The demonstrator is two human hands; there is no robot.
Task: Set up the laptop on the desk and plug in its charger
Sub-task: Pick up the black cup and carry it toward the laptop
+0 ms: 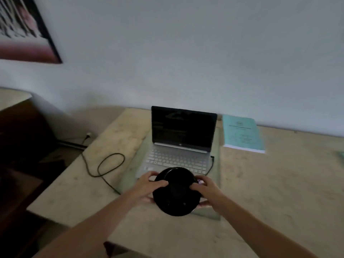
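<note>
A silver laptop (178,157) stands on the beige desk (279,183) with its lid up and its screen dark. A black charger cable (109,164) loops on the desk to its left and runs down to a wall socket (89,135). Another black cable end (211,161) sits at the laptop's right edge. In front of the laptop both hands hold a round black object (176,192): my left hand (149,187) grips its left side, my right hand (208,190) its right side. I cannot tell what the object is.
A light blue booklet (242,135) lies on the desk to the right of the laptop, against the wall. A framed picture (26,30) hangs at the top left. Dark furniture (22,138) stands at the left, below the desk's edge.
</note>
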